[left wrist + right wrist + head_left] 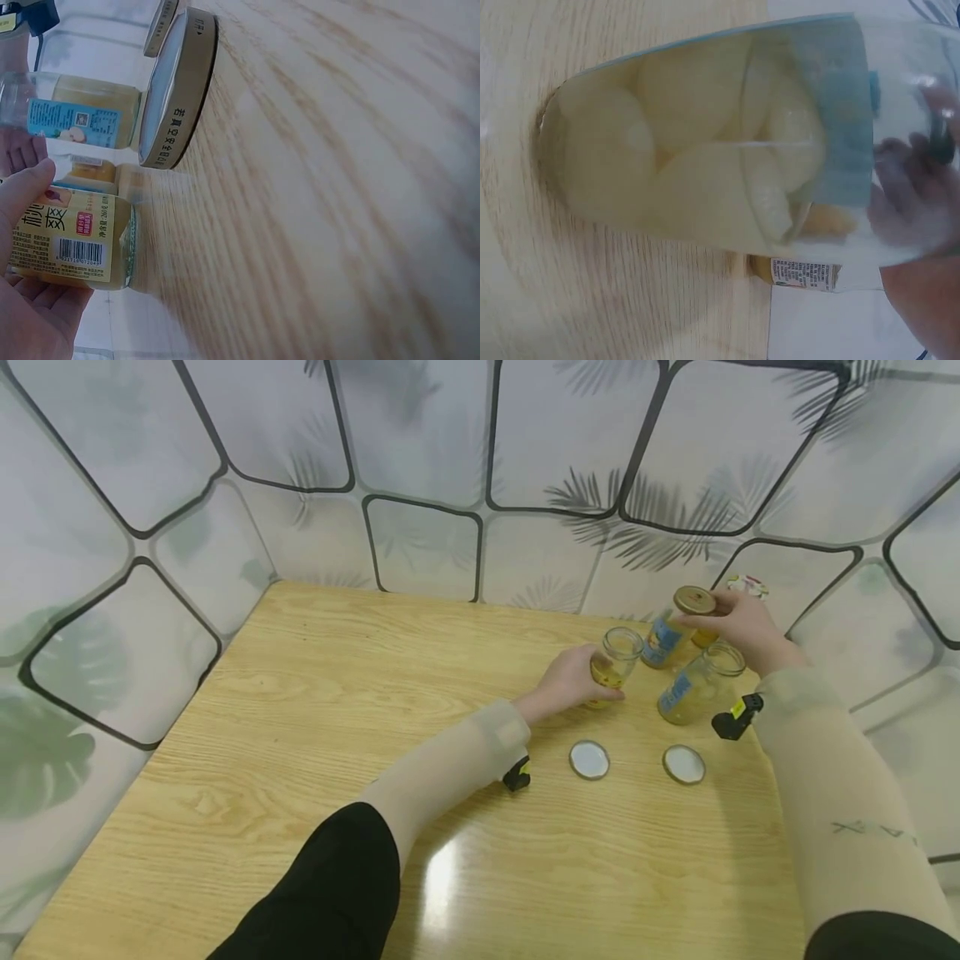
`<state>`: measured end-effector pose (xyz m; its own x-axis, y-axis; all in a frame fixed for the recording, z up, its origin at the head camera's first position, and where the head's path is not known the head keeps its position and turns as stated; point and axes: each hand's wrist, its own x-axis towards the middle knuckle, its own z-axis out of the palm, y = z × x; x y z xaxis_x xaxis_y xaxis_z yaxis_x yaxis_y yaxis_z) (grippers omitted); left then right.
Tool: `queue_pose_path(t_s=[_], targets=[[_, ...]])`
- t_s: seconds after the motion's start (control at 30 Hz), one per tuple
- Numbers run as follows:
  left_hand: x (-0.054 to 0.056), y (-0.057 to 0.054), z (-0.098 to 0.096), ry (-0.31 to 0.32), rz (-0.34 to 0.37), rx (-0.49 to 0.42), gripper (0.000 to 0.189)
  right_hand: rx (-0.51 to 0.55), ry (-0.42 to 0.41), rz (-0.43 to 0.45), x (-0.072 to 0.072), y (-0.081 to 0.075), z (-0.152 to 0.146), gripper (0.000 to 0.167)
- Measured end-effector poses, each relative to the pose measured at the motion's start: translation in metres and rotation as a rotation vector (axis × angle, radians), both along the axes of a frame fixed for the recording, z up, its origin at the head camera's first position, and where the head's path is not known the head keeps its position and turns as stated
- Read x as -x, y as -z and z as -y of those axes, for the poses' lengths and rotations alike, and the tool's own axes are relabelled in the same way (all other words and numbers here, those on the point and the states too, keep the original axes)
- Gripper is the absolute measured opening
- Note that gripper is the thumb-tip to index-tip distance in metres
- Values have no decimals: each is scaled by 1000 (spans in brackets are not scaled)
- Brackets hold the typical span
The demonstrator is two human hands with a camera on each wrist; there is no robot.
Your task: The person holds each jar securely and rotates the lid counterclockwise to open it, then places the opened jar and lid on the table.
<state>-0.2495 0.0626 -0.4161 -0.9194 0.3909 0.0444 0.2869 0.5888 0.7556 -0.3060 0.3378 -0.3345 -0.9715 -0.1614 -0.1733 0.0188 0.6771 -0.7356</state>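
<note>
My left hand (570, 681) holds an uncapped glass jar (617, 667) low on its sides. Its yellow label (67, 236) shows in the left wrist view. At the back right, my right hand (742, 622) grips the gold-lidded jar (662, 639) with a blue label, thumb and fingers at the lid. An uncapped blue-labelled jar (693, 689) stands in front of the right hand. Pale fruit pieces (705, 150) in liquid fill its lower part in the right wrist view. My right fingertips are partly hidden behind the lid.
Two lids, one on the left (588, 760) and one on the right (684, 764), lie white side up before the jars. Partly hidden by the right hand is another jar with a patterned top (747, 585). The patterned wall (420, 552) borders the wooden table (337, 693).
</note>
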Motion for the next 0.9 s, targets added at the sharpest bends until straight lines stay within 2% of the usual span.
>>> queue_pose_path(t_s=[0.1,0.17,0.33,0.4,0.47,0.57,0.63,0.77,0.9], targets=[[0,1,0,0,1,4,54,0,4,-2,0,2,-2,74],[-1,1,0,-2,2,1,54,-11,-6,8,0,3,-4,62],[-2,-1,1,-3,6,-11,54,-5,-40,87,2,4,-8,36],[-2,-1,2,-2,5,-13,54,15,-50,116,4,4,-9,38],[-2,-1,2,-2,3,-16,54,29,-61,131,4,4,-9,47],[-2,-1,2,2,2,-24,53,22,-90,141,4,2,-9,61],[-2,-1,1,4,1,-27,53,10,-104,139,4,2,-9,64],[-2,0,1,4,-2,-25,53,-58,-99,100,3,1,-10,58],[-1,0,0,0,-4,-20,53,-126,-48,28,2,1,-11,64]])
